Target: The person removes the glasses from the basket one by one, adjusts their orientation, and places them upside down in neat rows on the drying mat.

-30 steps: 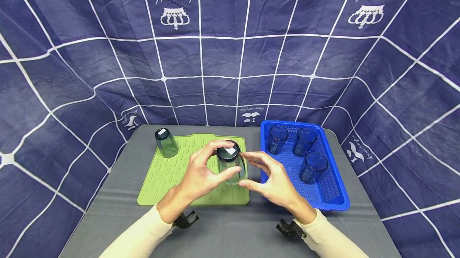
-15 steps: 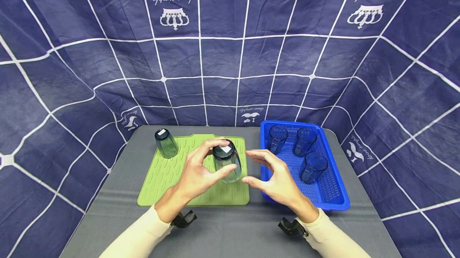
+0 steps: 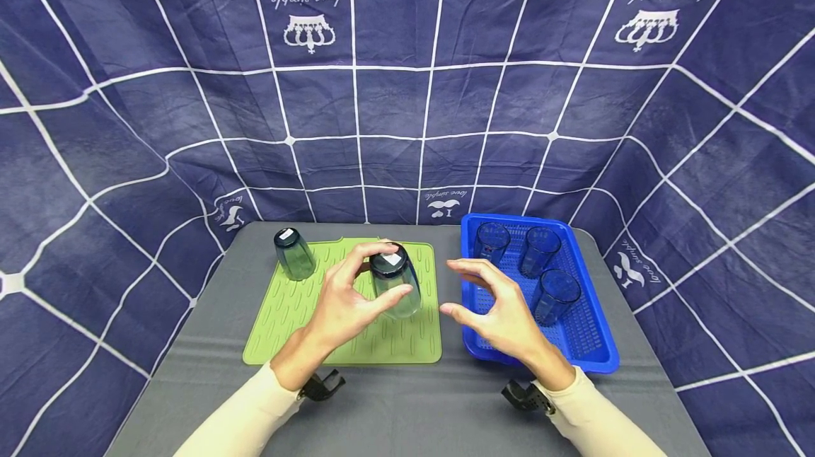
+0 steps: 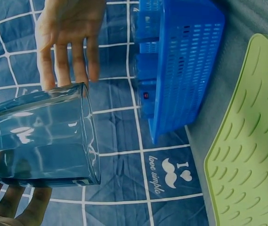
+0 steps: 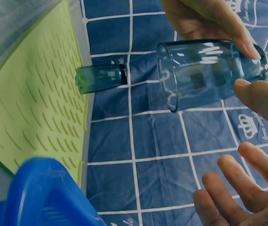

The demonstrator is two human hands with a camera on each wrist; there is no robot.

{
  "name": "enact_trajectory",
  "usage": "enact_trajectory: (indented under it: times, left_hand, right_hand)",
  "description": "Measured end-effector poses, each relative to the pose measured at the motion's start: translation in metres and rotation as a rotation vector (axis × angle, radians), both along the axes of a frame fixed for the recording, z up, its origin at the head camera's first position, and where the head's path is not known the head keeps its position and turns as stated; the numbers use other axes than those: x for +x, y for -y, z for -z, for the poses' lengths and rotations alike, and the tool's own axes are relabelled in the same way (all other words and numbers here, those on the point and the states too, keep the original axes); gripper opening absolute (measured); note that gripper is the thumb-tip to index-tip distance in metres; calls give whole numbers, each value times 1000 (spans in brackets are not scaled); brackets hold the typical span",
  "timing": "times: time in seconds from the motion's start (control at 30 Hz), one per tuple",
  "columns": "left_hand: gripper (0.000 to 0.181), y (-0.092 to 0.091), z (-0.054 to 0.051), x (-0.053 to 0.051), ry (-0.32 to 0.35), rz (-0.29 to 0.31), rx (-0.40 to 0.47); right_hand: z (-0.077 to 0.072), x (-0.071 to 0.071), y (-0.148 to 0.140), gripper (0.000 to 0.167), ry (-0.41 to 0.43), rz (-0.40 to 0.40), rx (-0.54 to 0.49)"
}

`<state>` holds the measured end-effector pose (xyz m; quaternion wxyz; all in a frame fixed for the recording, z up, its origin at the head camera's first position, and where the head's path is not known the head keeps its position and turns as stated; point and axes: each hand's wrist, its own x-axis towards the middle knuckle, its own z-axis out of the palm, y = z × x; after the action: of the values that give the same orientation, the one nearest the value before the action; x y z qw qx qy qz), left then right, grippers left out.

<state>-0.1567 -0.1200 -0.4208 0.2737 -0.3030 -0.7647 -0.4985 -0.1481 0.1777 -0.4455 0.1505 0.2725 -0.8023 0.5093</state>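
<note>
Centrally in the head view, we noted the left hand [image 3: 347,301] curled about a glass [image 3: 397,293], thumb on the near side and fingers on the far side. The glass was mouth down and slightly tilted, its dark base uppermost with a white label on it. From the left wrist we saw its rim well apart from anything below.

Just right of centre, we found the right hand [image 3: 506,312] holding nothing: thumb and fingers spread wide in a loose curve, facing the glass across a gap.

Under the left hand, left of centre, we recorded a green ridged mat [image 3: 280,330]. At its upper left corner stood a second glass [image 3: 296,257], mouth down, with a white label on its base.

Beyond the right hand, right of centre, we logged a blue perforated basket [image 3: 601,330]. We counted three glasses inside, mouth up: one at the upper left [image 3: 492,245], one at the upper right [image 3: 540,252], one nearer to us [image 3: 556,298].

All this lay on a grey tabletop [image 3: 407,407] across the lower frame. Behind it we saw a navy cloth [image 3: 395,103] with white grid lines, filling the upper frame.
</note>
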Motion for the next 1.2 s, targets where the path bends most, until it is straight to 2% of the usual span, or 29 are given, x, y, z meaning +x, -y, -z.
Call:
enact_trajectory:
  times: [0.2,0.7,0.87,1.2]
  left_hand:
    - [65,5,3,-5,8,-38,-4]
    - [63,14,13,-20,59,-63,43]
    - [61,17,16,-26,86,-71,55]
    - [61,24,24,-38,92,-96,81]
  right_hand:
    - [-4,-4,-8,65,-16,32,22]
    - [-12,-21,-28,67,-71,160,131]
    - [-14,-27,-35,70,-71,187,167]
    - [-16,-42,-49,70,-67,234,222]
